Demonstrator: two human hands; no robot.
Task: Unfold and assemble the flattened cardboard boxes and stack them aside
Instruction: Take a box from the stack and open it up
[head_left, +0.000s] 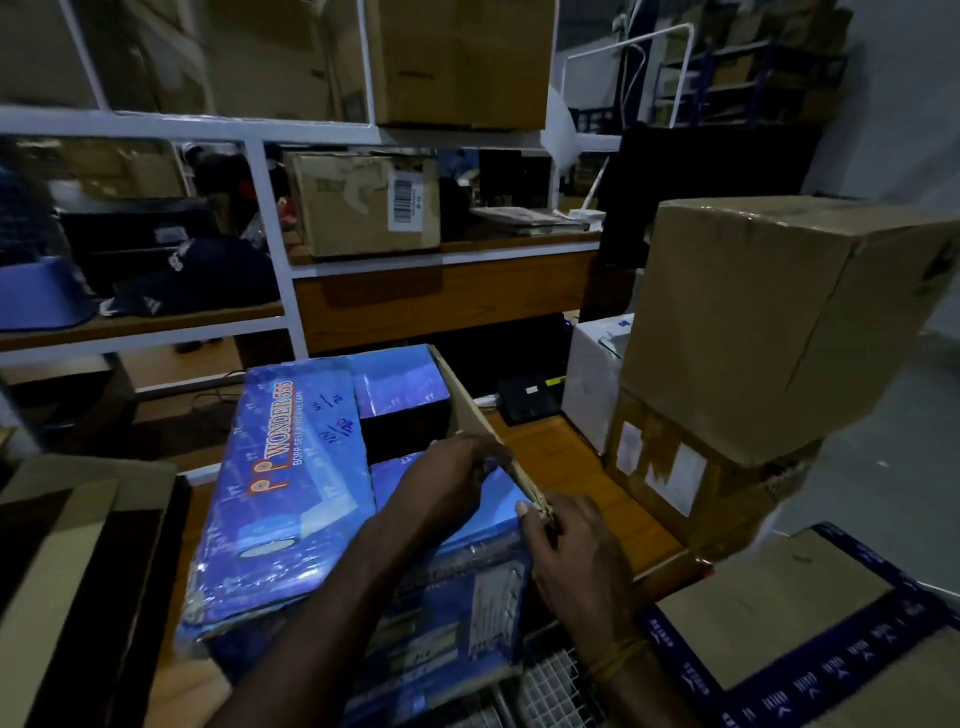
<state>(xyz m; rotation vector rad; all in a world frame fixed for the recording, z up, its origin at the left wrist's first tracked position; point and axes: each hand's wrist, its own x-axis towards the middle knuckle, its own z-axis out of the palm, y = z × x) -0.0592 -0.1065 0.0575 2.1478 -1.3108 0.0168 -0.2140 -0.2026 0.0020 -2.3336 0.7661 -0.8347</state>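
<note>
A: What is the largest structure in the view?

B: A white metal shelf frame (270, 208) with wooden boards fills the background. It carries plain brown cartons, one of them a worn carton (363, 202) with a barcode label.

A: And at right?

B: Two brown boxes are stacked, the upper box (779, 312) smooth-faced with tape along its top edge, the lower box (691, 478) bearing pale paper labels. Both stand on the wooden bench (576, 467).

A: Where is the task's thing?

B: The blue cardboard box (291, 493) sits at centre on the bench, just in front of the person. It is glossy blue printed cardboard, film-wrapped and creased, with red and white lettering on the long left flap, which lies folded down over the top. A smaller blue flap lies at the far end, with a dark opening beside it. The right flap (467, 410) shows its raw brown inner face and stands tilted up, its corrugated edge frayed at the near end.

A: How are the hands placed?

B: The left hand (452, 478) grips the brown flap's edge midway, fingers curled over it. The right hand (566, 540) pinches the flap's near frayed corner, thumb on the blue side.

A: Smaller items?

B: A flat brown sheet (769, 608) with a dark blue printed border lies at lower right, and a small black device (527, 397) rests on the bench behind the box.
</note>
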